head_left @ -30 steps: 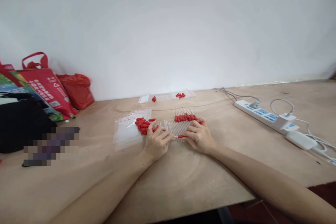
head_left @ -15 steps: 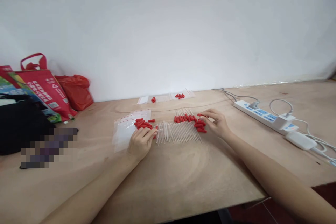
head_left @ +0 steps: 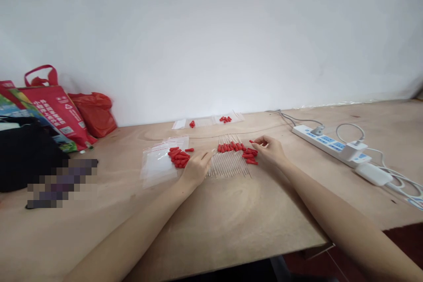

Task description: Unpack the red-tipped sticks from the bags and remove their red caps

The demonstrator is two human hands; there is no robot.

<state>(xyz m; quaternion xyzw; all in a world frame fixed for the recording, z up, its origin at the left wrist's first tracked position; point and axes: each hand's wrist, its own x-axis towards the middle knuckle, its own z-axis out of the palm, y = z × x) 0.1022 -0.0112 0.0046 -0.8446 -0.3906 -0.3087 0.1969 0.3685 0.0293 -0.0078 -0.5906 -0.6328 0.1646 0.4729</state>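
Note:
My left hand [head_left: 197,168] has its fingers closed over the left end of a row of thin glass dropper tubes [head_left: 229,165]. A pale tip at its fingertips looks like one of the tubes, mostly hidden by the fingers. Between the thumb and fingers of my right hand [head_left: 269,152] is a small red rubber bulb [head_left: 251,142]. Loose bulbs [head_left: 250,155] lie just left of that hand. Behind the row, several droppers [head_left: 231,146] lie side by side with red bulbs on their near ends. Another pile of red bulbs [head_left: 178,157] sits left of my left hand.
Clear zip bags [head_left: 157,163] lie at the left, beside the bulb pile. More bags with red bulbs [head_left: 225,119] are near the wall. A white power strip [head_left: 325,143] with plugs and cables is at right. Red bags [head_left: 59,112] and a black bag [head_left: 29,154] stand at left.
My left hand has moved right, away from the left bulb pile and onto the left end of the tube row. My right hand stays nearly in place, still pinching a bulb.

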